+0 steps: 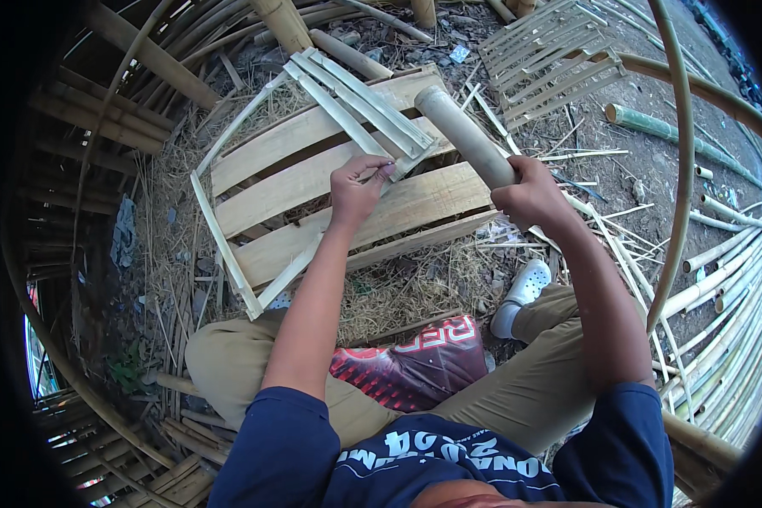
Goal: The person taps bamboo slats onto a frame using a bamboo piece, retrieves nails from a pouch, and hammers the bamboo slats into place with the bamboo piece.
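My right hand [529, 193] grips the near end of a thick, pale bamboo tube [461, 133], which slants up and left over a low slatted wooden platform [292, 184]. On the platform rests a frame of split bamboo strips [227, 245], with several slats [360, 100] laid side by side across its far right part. My left hand [360, 188] is closed in a pinch at the near end of these slats, close to the frame's side strip. Whatever is between its fingertips is too small to make out. The tube's far end is above the slats, apart from my left hand.
A finished-looking slatted bamboo panel [550, 63] lies at the far right. Bamboo poles [728, 296] are piled along the right, and a curved pole [681, 161] arches up nearby. Straw and split strips litter the ground. Dark red printed cloth [423, 360] lies between my legs.
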